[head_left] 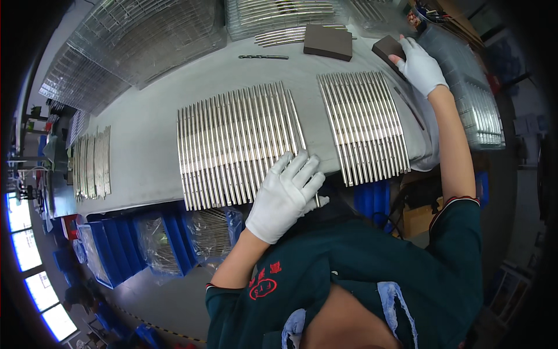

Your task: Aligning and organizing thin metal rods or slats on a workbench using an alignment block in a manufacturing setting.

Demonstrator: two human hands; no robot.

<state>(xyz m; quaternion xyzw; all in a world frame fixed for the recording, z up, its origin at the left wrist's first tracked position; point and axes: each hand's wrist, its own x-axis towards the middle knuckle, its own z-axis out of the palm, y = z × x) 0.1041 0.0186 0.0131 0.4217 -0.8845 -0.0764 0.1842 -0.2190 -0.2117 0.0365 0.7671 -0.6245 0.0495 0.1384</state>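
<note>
My left hand (285, 196), in a white glove, lies with fingers stretched and spread at the near right end of the middle row of shiny metal rods (232, 145). One rod (294, 116) at that row's right edge stands slightly apart and runs under the fingers. At the far right, my right hand (421, 67), gloved with bare thumb and fingertips, grips a dark brown block (386, 51) across its top end. A second, larger brown block (328, 42) rests left of it. Another row of metal rods (363, 125) lies between my hands.
A drill bit (263, 57) lies behind the middle rods. Clear plastic trays (145, 41) stand at the back left, more trays (468, 96) at the right. Short rods (92, 163) lie at the table's left end. Blue bins (119, 244) sit below the front edge. A thin dark strip (411, 109) lies right.
</note>
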